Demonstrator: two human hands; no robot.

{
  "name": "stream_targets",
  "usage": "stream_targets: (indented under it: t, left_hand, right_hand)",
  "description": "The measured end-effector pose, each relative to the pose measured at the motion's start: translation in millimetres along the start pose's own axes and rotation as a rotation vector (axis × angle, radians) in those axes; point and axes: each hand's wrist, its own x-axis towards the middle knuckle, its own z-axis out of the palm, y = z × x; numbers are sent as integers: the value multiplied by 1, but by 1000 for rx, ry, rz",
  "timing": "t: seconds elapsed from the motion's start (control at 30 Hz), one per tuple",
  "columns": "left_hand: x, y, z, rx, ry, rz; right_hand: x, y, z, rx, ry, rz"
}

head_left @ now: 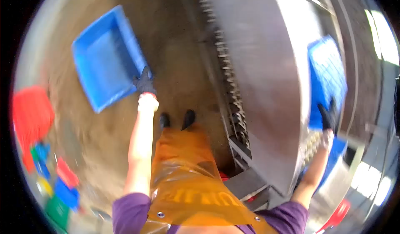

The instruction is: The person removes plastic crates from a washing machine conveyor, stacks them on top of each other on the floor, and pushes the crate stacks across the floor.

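left hand, blue tub | right hand, blue crate — both grips blurred

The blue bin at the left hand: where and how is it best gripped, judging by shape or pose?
Probably grip the blue bin by its rim at the near right corner, coming from the wearer's side. Its open top faces the camera, exposing the rim as an edge to hook over, and the left hand is right at that corner.
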Motion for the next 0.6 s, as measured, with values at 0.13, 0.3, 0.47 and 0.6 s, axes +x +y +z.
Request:
stream_targets:
  t: [0.13,0.3,0.47,0.6]
  left_hand:
    - [-183,131,142,-184,-844,521]
    - [-320,172,295,351,-1590,1384]
    - [-347,137,382,912,-1848,1514]
    - [-373,175,345,745,-1833,1213]
  right_hand:
    - [0,0,1,-199,162,-50]
    - [-5,-19,-26,-41,62,155]
    - [-15,23,-5,400,496,-168]
    - [-101,-18,-20,1420,509,201]
